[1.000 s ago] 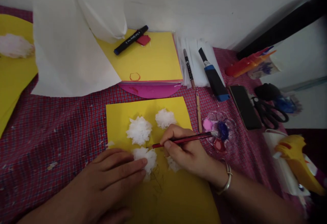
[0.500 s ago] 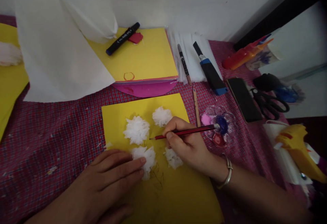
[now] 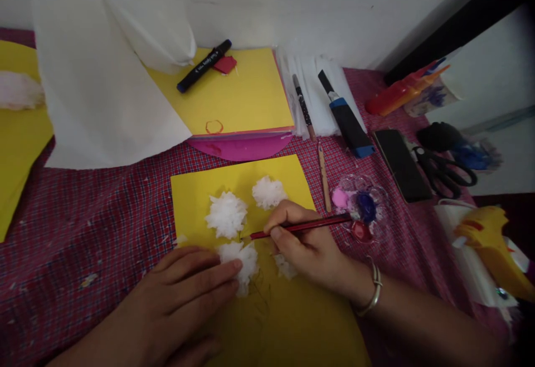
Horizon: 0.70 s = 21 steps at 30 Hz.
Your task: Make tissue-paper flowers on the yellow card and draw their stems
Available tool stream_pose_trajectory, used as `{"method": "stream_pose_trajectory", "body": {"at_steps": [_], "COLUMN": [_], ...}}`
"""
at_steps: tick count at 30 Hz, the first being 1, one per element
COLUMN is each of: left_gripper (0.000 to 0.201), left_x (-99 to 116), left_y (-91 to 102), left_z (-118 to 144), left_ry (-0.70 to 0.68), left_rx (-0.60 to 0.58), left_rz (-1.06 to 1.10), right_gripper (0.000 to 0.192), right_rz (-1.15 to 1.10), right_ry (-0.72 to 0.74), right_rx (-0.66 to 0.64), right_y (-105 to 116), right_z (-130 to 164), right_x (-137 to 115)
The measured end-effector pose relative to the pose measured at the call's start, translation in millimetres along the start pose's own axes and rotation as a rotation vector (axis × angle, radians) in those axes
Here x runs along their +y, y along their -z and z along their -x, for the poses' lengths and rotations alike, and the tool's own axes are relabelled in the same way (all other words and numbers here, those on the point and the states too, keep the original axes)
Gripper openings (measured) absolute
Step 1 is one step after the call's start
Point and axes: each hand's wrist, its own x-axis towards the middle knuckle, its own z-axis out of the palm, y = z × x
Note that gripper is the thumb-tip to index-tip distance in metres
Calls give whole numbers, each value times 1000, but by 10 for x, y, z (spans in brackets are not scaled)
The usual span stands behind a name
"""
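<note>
Pinched in my right hand [image 3: 301, 241] is a dark red pencil [image 3: 317, 223], its tip on the yellow sheet [image 3: 196, 186] between two white paper flowers. My left hand [image 3: 188, 289] lies flat with its fingers stretched out, the fingertips over the edge of the lower white tissue flower [image 3: 246, 258]. Above that sits a fuller white flower [image 3: 227, 215], and another white flower [image 3: 268, 191] is at the upper right. A smaller white flower [image 3: 286, 266] is partly covered by my right hand. Faint pencil lines run below the lower flower.
Right of the sheet stand a clear flower-shaped paint palette [image 3: 382, 205], a phone [image 3: 403, 166], black scissors [image 3: 447, 172] and a yellow glue gun [image 3: 489, 238]. Behind lie a black marker [image 3: 204, 66], a blue-black cutter [image 3: 351, 127] and a wooden stick [image 3: 324, 180]. White paper [image 3: 104, 88] stands at left.
The pencil tip has moved slightly down the sheet, and my right hand has shifted down with it, covering more of the small flower. My left hand stays on the lower flower.
</note>
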Motion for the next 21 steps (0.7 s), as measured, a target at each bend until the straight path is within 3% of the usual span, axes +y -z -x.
{"method": "stream_pose_trajectory", "body": {"at_steps": [14, 21], "left_gripper": [56, 50], "left_x": [14, -12], "left_y": [2, -4], "left_z": [5, -12], "left_ry": [-3, -20], "left_rx": [-9, 17], "left_rz": [-19, -16], "right_gripper": [12, 14], "right_rz": [46, 42], "right_ry": [20, -32], "right_rx": [-11, 56], "right_y": [-6, 18], "right_z": [-2, 14], "right_x": [1, -5]}}
